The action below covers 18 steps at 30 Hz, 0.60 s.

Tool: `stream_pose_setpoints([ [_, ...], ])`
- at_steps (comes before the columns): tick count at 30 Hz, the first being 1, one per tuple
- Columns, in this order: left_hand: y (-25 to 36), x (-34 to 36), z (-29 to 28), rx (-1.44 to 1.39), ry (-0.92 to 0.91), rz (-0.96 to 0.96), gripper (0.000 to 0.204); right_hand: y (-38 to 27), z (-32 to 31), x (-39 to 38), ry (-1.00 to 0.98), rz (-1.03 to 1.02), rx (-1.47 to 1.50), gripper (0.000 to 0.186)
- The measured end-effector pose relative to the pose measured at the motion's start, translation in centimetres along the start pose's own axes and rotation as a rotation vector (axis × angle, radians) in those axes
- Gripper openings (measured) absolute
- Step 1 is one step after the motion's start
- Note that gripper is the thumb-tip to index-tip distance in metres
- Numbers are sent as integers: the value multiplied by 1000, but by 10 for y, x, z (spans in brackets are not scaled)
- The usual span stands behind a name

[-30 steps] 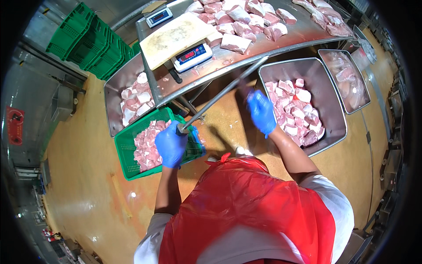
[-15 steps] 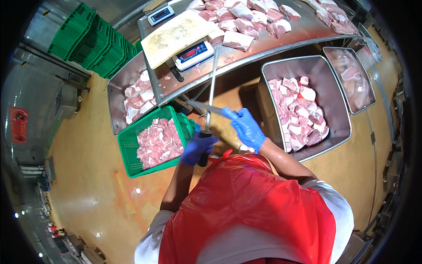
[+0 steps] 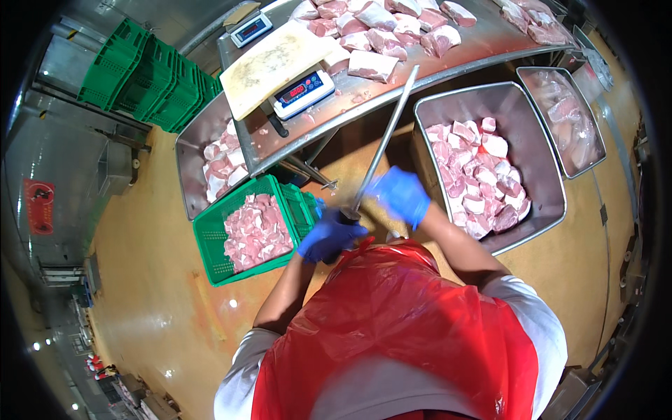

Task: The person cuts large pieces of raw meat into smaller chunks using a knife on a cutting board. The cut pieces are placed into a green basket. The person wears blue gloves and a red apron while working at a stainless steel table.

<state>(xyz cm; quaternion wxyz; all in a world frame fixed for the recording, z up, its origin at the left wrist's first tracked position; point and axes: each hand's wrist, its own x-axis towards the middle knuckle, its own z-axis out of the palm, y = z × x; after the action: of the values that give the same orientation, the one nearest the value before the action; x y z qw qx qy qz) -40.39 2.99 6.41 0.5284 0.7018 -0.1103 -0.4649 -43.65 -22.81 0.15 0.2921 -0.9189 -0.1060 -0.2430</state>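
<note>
My left hand [image 3: 326, 236], in a blue glove, is wrapped round the dark handle of a honing steel [image 3: 389, 133]. The long metal rod slants up and to the right, its tip over the table's front edge. Beside the rod's lower part, my right hand [image 3: 402, 197], also gloved in blue, is closed and blurred by motion. The knife it grips can hardly be made out now; the earlier frame shows its blade clearly.
A metal table [image 3: 308, 136] ahead carries meat pieces [image 3: 373, 66], a scale [image 3: 302, 96] and a white cutting board [image 3: 269, 66]. Meat fills part of a green crate [image 3: 241, 276] at left and a metal bin [image 3: 525, 234] at right. Green crates [image 3: 115, 63] are stacked far left.
The honing steel has tilted from nearly upright to slanting right. My right hand has shifted right and down, and the knife blade no longer shows crossing the rod.
</note>
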Motion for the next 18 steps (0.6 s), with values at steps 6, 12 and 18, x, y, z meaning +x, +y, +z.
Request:
stream_pose_setpoints([
  [6,-14,4,-40,790,785,207,18,116,-30,-17,436,715,240,53],
  [12,27,-10,-29,898,1082,270,16,31,-9,38,347,142,308,17],
  [18,83,-18,-41,783,1122,361,13,-5,-57,159,479,3,889,26],
])
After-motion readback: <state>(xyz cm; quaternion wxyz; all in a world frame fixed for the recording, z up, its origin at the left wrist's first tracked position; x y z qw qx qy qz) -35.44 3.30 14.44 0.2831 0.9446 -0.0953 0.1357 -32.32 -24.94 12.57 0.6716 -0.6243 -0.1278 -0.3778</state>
